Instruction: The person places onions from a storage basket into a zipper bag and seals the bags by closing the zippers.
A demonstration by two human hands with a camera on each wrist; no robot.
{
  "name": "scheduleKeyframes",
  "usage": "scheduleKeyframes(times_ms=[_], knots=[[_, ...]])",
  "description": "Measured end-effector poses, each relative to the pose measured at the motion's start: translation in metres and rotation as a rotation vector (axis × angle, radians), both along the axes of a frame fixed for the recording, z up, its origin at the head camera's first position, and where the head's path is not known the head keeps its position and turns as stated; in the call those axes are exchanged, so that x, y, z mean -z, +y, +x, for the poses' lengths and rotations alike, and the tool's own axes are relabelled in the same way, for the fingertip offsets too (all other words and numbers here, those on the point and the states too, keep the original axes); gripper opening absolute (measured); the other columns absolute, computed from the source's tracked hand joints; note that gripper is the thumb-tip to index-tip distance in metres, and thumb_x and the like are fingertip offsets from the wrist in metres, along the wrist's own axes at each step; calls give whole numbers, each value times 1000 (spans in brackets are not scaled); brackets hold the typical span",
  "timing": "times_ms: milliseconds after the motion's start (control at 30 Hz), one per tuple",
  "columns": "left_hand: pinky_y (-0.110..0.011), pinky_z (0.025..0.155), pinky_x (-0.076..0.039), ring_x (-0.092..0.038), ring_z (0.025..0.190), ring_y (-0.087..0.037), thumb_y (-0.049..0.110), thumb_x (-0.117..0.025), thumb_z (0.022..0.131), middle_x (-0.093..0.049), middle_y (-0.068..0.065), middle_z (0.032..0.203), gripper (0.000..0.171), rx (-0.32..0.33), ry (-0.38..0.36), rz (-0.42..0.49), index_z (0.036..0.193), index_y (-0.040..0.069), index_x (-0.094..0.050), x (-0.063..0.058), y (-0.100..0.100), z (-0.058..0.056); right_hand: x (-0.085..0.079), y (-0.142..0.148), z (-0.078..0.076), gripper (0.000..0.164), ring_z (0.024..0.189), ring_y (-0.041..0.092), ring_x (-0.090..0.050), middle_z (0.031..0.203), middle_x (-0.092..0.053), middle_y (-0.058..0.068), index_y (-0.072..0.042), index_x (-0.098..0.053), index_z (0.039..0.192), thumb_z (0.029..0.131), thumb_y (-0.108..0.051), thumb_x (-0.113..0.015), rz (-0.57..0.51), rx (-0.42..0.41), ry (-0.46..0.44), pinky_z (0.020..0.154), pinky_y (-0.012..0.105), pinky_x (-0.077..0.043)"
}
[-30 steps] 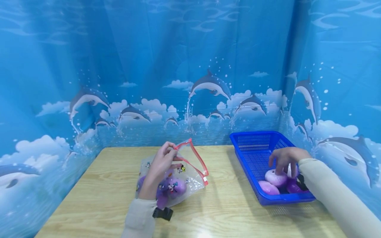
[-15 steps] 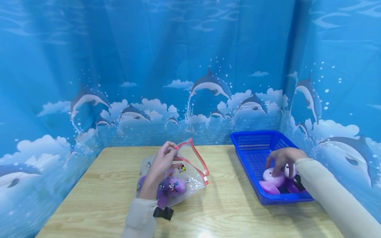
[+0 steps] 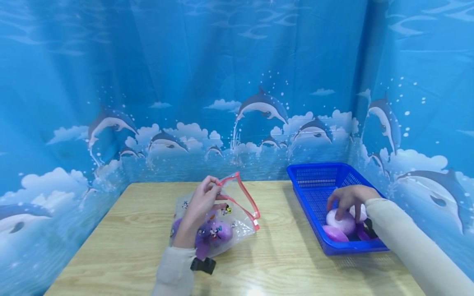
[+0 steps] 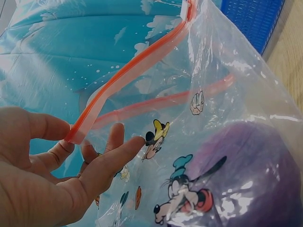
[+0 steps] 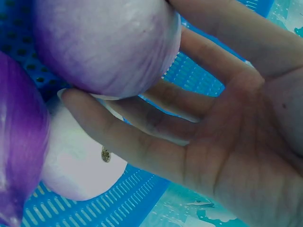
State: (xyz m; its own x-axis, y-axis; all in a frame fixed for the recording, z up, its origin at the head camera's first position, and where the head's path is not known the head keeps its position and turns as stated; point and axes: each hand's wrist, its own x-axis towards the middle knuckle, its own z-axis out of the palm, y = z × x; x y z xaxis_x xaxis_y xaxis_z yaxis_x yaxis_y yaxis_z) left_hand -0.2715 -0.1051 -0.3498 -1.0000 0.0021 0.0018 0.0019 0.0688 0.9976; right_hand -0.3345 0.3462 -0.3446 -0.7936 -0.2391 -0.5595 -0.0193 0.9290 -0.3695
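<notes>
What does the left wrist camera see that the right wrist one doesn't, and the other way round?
Only the left wrist view shows the left hand pinching the clear bag by its red zip, the cartoon pictures and some wooden table. Only the right wrist view shows the right hand with its fingers around an onion, plus two more onions. Both show part of the blue basket and something roundish and purple.

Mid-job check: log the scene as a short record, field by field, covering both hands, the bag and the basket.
Left hand: pinches the red zip edge
Right hand: fingers curled around a pale purple onion
Clear bag: on the table, mouth open, purple contents inside
Blue basket: holds the gripped onion and more onions
</notes>
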Motion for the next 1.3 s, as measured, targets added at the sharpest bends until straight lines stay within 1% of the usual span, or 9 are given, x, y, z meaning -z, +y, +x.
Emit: scheduleKeyframes(times_ms=[233,367,467,567,700,800,900,1033,1300], knots=[[-35,75,-67,-74,98,-30,14,-46,107,-58,-13,111,9,-1,-7,6,111,10,-53,-1,-1,0,2,0,-1,48,98,31,-67,127,-55,27,-8,-66,127,81,-4,-79,-27,3,-11,72,48,-67],[-36,76,-67,-73,101,-35,14,-46,107,-58,-13,112,9,2,-7,11,112,10,-53,-1,-1,0,2,1,-2,49,105,32,-65,127,-56,27,-8,-65,127,80,-3,-80,-37,-9,-11,71,48,-68],[-36,77,-67,-73,103,-36,15,-47,107,-58,-14,112,9,5,-6,11,111,10,-53,-1,-1,0,-2,3,-3,50,108,33,-63,129,-55,29,-7,-66,127,79,-3,-80,-60,-16,-6,70,49,-67],[-37,77,-67,-73,100,-33,15,-47,107,-59,-14,112,9,4,-5,6,111,11,-53,-2,-1,0,-9,4,-4,50,110,33,-62,131,-54,29,-6,-66,128,79,-4,-79,-91,-28,-1,69,50,-67],[-36,78,-67,-73,96,-27,16,-47,107,-59,-15,114,9,3,-8,1,112,11,-53,-2,-1,0,-20,6,-6,50,111,35,-61,129,-56,28,-4,-66,129,81,-5,-79,-120,-60,5,71,51,-67],[-35,77,-67,-73,99,-31,16,-47,107,-59,-15,115,10,2,-8,0,113,11,-54,-2,-1,0,-27,6,-6,48,110,34,-62,127,-58,26,-5,-65,129,83,-6,-80,-134,-80,30,71,51,-67],[-35,77,-67,-73,103,-34,16,-47,107,-59,-14,114,10,0,-7,0,113,11,-54,-2,-1,-1,-33,3,-5,47,104,30,-65,124,-60,24,-6,-66,128,83,-8,-80,-147,-92,69,70,49,-68],[-35,76,-67,-73,101,-32,15,-47,107,-58,-13,112,9,-2,-8,1,112,11,-54,-1,-1,-1,-42,-3,-4,46,99,26,-65,122,-61,22,-7,-67,128,84,-12,-80,-174,-113,109,69,44,-68],[-36,76,-67,-73,103,-35,15,-47,107,-58,-14,112,9,0,-6,4,112,11,-53,-1,-2,-1,-57,-21,-3,47,101,21,-63,122,-65,16,-9,-68,129,86,-19,-82,-207,-177,211,67,38,-66]])
